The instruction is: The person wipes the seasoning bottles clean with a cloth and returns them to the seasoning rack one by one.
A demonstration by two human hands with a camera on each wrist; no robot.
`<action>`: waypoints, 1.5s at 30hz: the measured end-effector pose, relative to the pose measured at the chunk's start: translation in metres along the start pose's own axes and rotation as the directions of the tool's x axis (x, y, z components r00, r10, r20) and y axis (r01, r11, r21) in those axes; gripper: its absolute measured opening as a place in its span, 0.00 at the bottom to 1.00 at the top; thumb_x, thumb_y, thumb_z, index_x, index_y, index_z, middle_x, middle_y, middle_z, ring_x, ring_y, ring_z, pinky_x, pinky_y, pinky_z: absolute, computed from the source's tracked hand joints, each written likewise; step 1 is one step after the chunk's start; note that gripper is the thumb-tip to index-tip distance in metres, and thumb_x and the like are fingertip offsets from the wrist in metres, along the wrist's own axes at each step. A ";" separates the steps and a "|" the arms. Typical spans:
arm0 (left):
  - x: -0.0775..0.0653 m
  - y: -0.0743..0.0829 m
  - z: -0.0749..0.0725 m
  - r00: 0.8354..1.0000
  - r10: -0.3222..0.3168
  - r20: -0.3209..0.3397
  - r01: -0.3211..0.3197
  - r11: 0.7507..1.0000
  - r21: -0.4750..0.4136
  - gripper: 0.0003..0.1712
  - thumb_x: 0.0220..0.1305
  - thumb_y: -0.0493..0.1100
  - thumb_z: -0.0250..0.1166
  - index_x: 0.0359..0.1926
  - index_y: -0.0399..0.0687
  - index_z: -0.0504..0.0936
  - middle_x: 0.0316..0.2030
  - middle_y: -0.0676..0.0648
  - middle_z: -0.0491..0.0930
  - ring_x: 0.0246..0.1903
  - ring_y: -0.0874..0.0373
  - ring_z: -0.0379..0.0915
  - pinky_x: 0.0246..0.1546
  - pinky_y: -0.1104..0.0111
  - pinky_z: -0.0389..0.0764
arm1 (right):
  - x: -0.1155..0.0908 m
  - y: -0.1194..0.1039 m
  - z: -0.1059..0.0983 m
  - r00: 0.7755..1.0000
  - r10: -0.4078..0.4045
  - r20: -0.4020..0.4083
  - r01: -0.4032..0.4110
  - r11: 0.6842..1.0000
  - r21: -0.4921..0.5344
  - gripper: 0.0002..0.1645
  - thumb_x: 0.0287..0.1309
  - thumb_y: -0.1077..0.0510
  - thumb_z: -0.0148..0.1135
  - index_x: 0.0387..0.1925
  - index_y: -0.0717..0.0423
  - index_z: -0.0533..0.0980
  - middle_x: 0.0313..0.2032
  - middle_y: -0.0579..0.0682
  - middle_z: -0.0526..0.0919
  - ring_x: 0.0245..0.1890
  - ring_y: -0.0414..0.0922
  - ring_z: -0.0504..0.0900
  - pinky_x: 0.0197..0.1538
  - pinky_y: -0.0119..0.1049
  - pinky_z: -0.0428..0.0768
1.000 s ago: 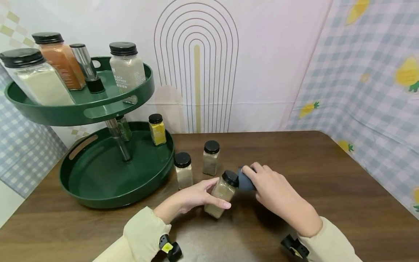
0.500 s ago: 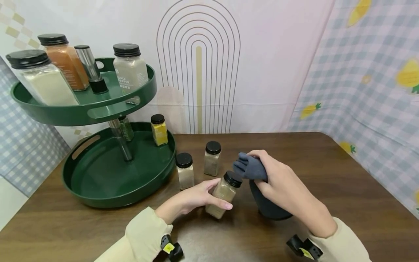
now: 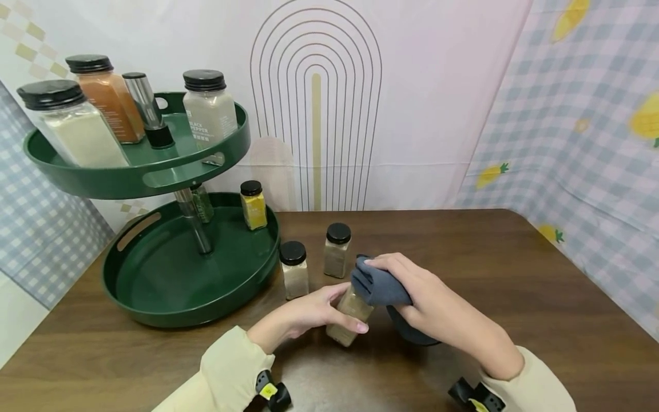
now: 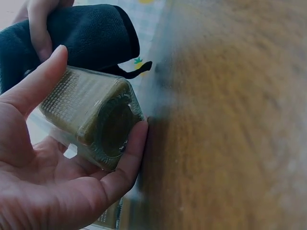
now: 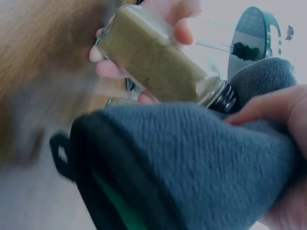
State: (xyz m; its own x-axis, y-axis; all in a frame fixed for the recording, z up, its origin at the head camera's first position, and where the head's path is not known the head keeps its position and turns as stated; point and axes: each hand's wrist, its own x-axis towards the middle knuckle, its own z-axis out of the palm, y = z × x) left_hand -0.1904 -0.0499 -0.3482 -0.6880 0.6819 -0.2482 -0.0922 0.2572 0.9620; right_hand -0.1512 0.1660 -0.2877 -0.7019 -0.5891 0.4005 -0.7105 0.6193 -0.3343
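Note:
In the head view my left hand (image 3: 311,315) holds a glass spice jar (image 3: 356,306) of tan powder, tilted with its top toward the right. The left wrist view shows the jar's base (image 4: 115,129) with fingers wrapped about it. My right hand (image 3: 437,306) grips a folded blue-grey cloth (image 3: 381,286), which lies over the jar's lid in the head view. Seen from the right wrist, the black lid (image 5: 223,98) shows partly past the cloth's edge. A loose part of the cloth hangs below my right hand.
Two small black-lidded jars, one nearer (image 3: 296,277) and one farther back (image 3: 337,257), stand on the wooden table (image 3: 515,274). To the left is a green two-tier tray (image 3: 193,320). Its upper tier bears large spice jars and a metal grinder; small jars, including a yellow one (image 3: 254,209), stand below.
My right hand lifted the cloth away to the right of the jar, then brought it back left and down over the lid. My left hand keeps its hold on the jar.

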 end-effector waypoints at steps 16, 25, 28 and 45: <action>-0.001 0.000 0.000 1.000 -0.003 -0.007 0.003 1.000 -0.009 0.39 0.53 0.42 0.69 0.65 0.58 0.63 0.58 0.51 0.72 0.62 0.57 0.60 0.63 0.55 0.58 | 0.000 0.016 0.012 0.996 0.074 -0.055 -0.085 0.968 -0.238 0.37 0.38 0.78 0.62 0.53 0.51 0.72 0.44 0.50 0.77 0.38 0.48 0.80 0.37 0.44 0.78; -0.002 -0.005 -0.001 0.999 0.013 -0.047 -0.015 0.998 -0.059 0.37 0.54 0.43 0.69 0.64 0.55 0.65 0.56 0.47 0.71 0.57 0.55 0.64 0.59 0.58 0.65 | -0.004 0.019 -0.001 0.947 0.293 0.136 -0.212 0.881 -0.423 0.30 0.37 0.72 0.62 0.47 0.50 0.73 0.36 0.52 0.75 0.21 0.45 0.71 0.18 0.36 0.64; -0.002 -0.008 -0.002 0.998 0.036 -0.047 -0.043 0.986 -0.160 0.38 0.54 0.43 0.69 0.65 0.50 0.64 0.54 0.42 0.72 0.51 0.54 0.71 0.53 0.60 0.72 | -0.004 0.018 -0.005 0.933 0.337 0.124 -0.266 0.881 -0.390 0.31 0.38 0.71 0.60 0.49 0.50 0.73 0.39 0.53 0.76 0.21 0.45 0.72 0.20 0.37 0.66; 0.006 -0.021 0.006 0.987 0.158 -0.029 -0.153 0.871 -0.467 0.39 0.56 0.41 0.67 0.65 0.40 0.58 0.46 0.54 0.76 0.47 0.63 0.72 0.54 0.64 0.71 | 0.002 -0.007 0.011 0.969 0.070 -0.237 -0.133 0.956 -0.260 0.32 0.37 0.73 0.65 0.49 0.53 0.73 0.46 0.49 0.78 0.42 0.47 0.81 0.40 0.44 0.80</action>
State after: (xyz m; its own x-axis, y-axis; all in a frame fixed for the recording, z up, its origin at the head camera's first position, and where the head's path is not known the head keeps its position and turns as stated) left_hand -0.1877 -0.0472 -0.3709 -0.7146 0.6937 -0.0898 -0.3111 -0.2002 0.9291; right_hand -0.1484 0.1546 -0.2944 -0.7179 -0.4043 0.5667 -0.5728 0.8057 -0.1508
